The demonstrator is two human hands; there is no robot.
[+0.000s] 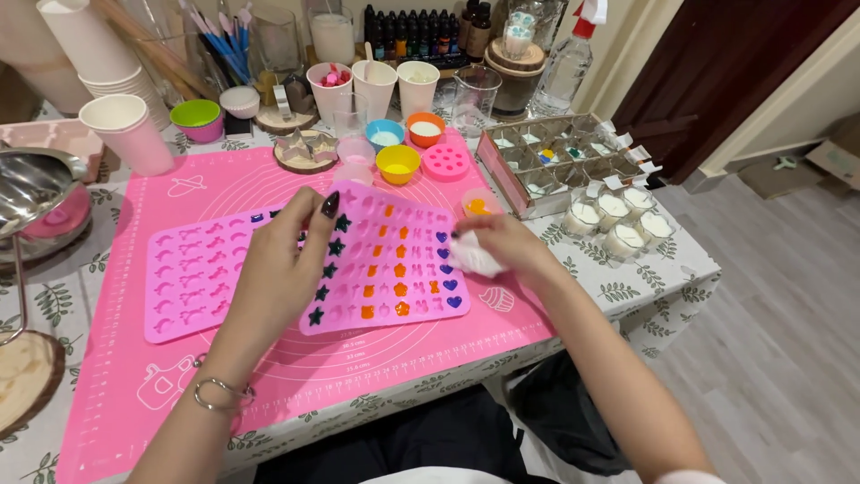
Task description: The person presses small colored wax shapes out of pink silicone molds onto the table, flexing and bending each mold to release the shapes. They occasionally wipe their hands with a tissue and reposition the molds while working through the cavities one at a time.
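Note:
My left hand [273,273] rests on the left edge of a pink silicone mould [394,260], thumb pressed beside a column of dark star shapes. The mould holds small orange, purple and dark blue pieces in its cavities. My right hand [502,251] is at the mould's right edge, fingers closed around a crumpled white tissue [475,257]. A second pink mould [193,278] lies to the left, partly under my left hand. Both lie on a large pink mat [296,376].
Small coloured cups [399,163] and white paper cups [125,134] stand behind the mat. A metal tray with compartments [555,157] and several white candles in glass holders [618,224] sit at right. A steel bowl [31,193] is at left. The table's edge is near.

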